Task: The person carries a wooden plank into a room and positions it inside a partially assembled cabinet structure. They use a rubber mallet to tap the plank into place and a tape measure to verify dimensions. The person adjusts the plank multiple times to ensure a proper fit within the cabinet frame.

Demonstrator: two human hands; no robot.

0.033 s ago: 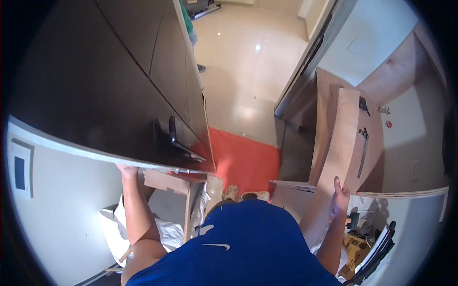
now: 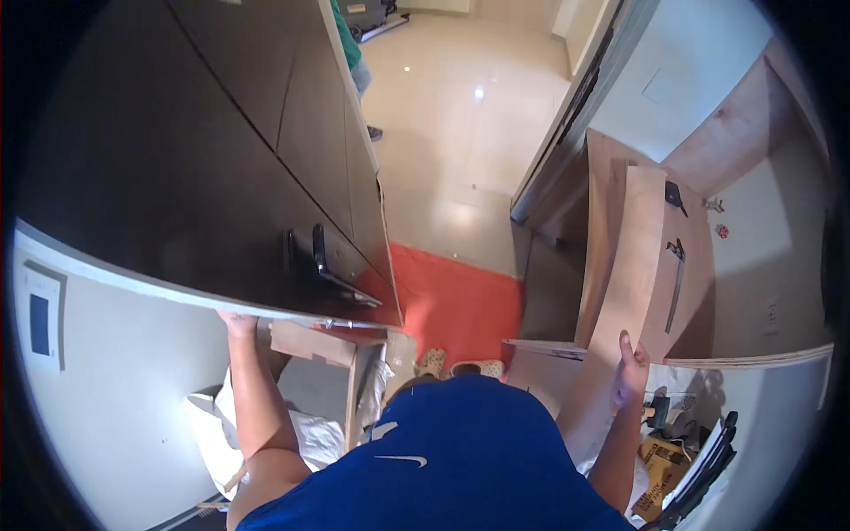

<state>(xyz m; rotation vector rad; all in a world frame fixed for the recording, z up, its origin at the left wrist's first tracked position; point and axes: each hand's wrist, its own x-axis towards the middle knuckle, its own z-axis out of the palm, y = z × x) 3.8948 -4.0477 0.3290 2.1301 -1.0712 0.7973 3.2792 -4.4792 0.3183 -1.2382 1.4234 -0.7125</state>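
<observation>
My right hand [image 2: 630, 370] is closed on a long, flat wooden board [image 2: 633, 248], its thumb lying along the face. The board slants away from me toward the far right, over a larger wood panel [image 2: 691, 265]. On the left, my left hand [image 2: 237, 322] reaches to the near edge of a dark door [image 2: 204, 177]. That door edge hides its fingers, so their grip does not show. A black lever handle [image 2: 329, 257] sticks out from the door's face.
Red sheeting [image 2: 456, 296] covers the floor by my feet. In the tiled space beyond, a person in green [image 2: 350, 40] is partly behind the door. Clamps [image 2: 676, 252] lie on the wood panel; a yellow-brown box [image 2: 660, 473] stands at lower right.
More of the person in green shows past the door edge. The view has shifted slightly; both my hands keep their places on the board and at the door.
</observation>
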